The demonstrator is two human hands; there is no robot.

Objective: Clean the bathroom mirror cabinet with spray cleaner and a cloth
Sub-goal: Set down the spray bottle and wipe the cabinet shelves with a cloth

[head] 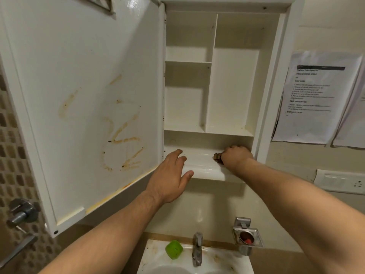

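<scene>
The white mirror cabinet [233, 86] hangs open above the sink, its shelves bare. Its door [83, 107] is swung out to the left, and brown-orange streaks mark the door's inner face. My right hand [236, 156] is pressed on the right end of the bottom shelf [201, 161], shut on a bunched brown cloth [217, 157] that pokes out at its left side. My left hand [171, 177] hovers open at the shelf's front left edge, fingers spread, holding nothing. No spray bottle can be made out for certain.
Below are a stained white sink [158, 256] with a chrome tap [197, 248] and a green object [174, 249] on its rim. A metal wall fitting [247, 237] sits to the right. Printed sheets [316, 95] and a switch plate [339, 181] are on the right wall. A door handle [22, 212] is at the left.
</scene>
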